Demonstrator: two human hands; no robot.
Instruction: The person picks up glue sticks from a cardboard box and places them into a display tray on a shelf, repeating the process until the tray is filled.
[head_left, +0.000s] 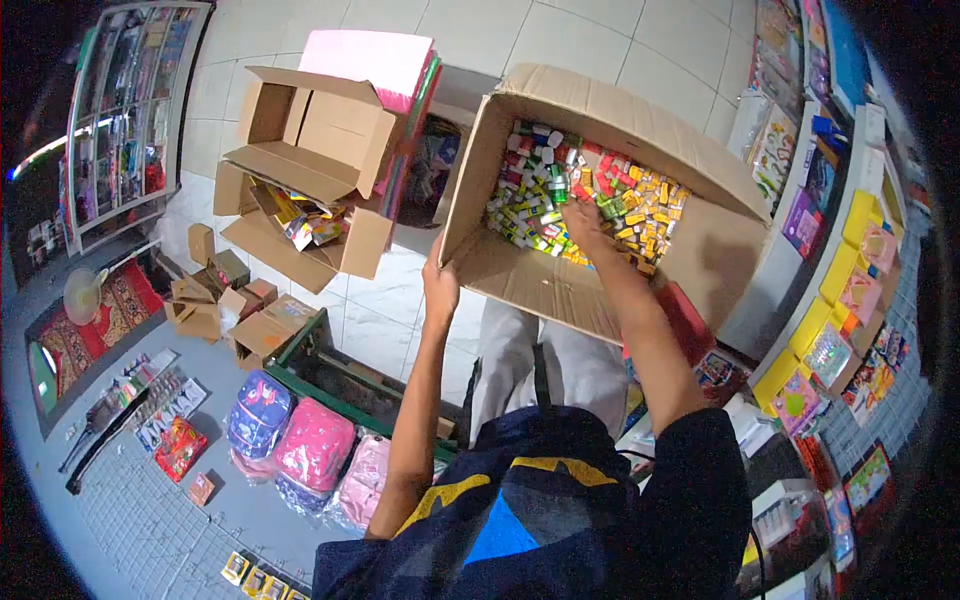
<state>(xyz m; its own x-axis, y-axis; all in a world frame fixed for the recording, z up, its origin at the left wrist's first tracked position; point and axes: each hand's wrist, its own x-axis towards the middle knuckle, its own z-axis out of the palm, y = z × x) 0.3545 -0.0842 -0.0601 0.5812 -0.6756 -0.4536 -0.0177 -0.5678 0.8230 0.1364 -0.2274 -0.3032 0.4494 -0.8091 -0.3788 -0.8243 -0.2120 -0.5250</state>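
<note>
As the left hand (441, 280) clasps the box (530, 281) at eight o'clock, the right hand (587, 222) is nearer, inside among packs (605, 181) running from its nine to three; no telling if it's pinching one! Beyond, at ten, a carton (355, 140).

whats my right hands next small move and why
Probably close your right hand around a few small red, green, white and orange items: it sits among them, while your left hand holds the large brown cardboard box at a near corner.
</note>
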